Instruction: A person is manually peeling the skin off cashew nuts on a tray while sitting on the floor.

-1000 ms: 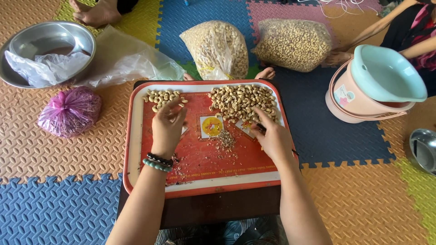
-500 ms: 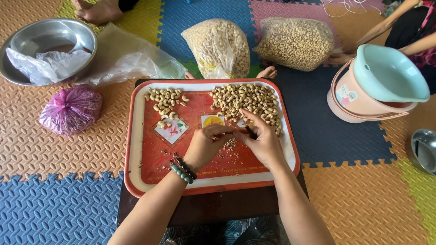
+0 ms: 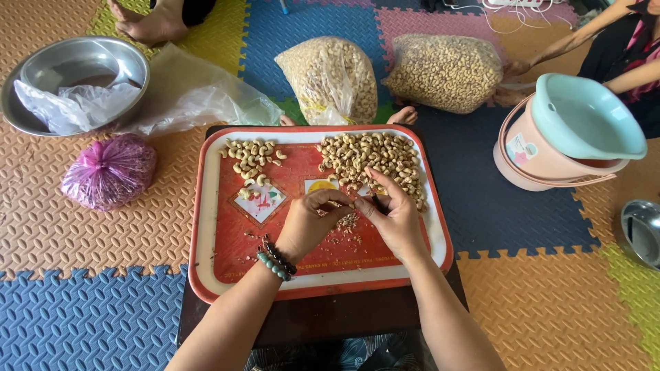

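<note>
Together, both hands (image 3: 354, 220) pinch an indiscernible cashew (image 3: 349, 205).

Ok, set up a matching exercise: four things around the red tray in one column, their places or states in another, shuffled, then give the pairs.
1. small cashew pile
2. big cashew pile
3. pink tied bag
4. steel bowl

A. on the orange mat, left of the tray
B. tray's far right part
C. holds crumpled clear plastic
D. tray's far left corner

Pairs: 1-D, 2-B, 3-A, 4-C
</note>
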